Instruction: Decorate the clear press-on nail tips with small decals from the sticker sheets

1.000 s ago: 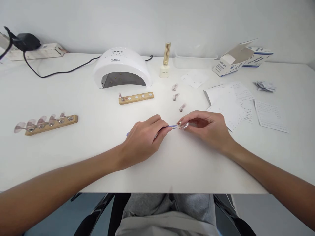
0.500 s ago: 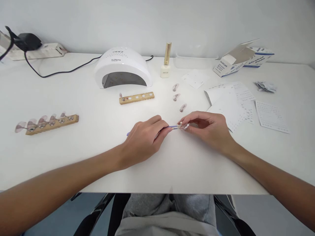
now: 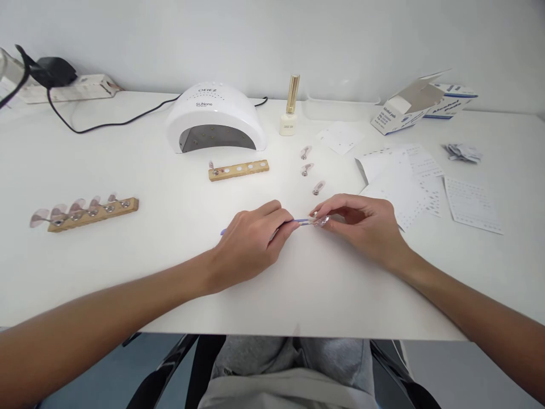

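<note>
Between fingers, a purple tool is gripped by the left hand and a shiny piece by the right hand. Papers are partly hidden by the latter.

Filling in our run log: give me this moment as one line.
left hand: holds purple tool | right hand: holds shiny piece | tool: tip at piece, contact unclear
</note>
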The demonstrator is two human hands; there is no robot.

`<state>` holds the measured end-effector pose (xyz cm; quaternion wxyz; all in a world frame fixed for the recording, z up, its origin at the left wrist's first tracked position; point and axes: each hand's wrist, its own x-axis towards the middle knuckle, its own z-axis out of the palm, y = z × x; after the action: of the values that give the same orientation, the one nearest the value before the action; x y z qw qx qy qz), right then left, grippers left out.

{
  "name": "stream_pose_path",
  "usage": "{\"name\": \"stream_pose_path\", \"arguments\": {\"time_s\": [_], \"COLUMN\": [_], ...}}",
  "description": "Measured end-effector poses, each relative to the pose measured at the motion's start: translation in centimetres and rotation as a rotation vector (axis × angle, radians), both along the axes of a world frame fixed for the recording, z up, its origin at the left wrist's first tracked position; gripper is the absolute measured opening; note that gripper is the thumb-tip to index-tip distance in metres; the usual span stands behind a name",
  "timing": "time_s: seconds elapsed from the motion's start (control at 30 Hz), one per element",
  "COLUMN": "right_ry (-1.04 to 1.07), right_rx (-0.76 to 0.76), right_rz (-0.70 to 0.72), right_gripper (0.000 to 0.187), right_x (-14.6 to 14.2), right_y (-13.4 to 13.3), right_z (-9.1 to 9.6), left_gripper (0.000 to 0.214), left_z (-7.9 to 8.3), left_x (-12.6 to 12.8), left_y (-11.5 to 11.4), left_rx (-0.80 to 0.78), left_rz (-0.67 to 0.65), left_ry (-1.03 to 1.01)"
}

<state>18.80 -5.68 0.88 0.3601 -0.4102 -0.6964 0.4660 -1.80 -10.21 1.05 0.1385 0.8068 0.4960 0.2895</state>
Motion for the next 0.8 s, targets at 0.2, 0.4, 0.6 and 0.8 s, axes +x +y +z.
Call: {"name": "stream_pose_path", "arguments": {"time_s": [0.2,0.4,0.6,0.8], "right_ry": [-0.030,-0.145,-0.191,-0.186], "right_rx": [0.173,0.419,0.543,0.559], "right_rz": [0.045,0.022,0.039,0.034], "right_gripper": [0.015,0.022,0.025,0.025], "right_x": [0.33,0.62,0.84,0.87], "right_y": [0.03,-0.12,-0.09,-0.14], "right_z": [-0.16,-0.12,-0.11,-0.10], "left_gripper": [0.022,0.023,0.023,0.023], "left_z": [0.02,0.14,0.11,0.12], "left_x": [-0.03,0.02,0.07,0.10], "left_y": [-0.05,-0.04,-0.01,-0.01], "left_rx": [-0.012,-0.039,-0.038,-0.054], "left_rz": [0.001,0.001,0.004,0.007], "left_ry": [0.013,0.020,0.031,0.031]}}
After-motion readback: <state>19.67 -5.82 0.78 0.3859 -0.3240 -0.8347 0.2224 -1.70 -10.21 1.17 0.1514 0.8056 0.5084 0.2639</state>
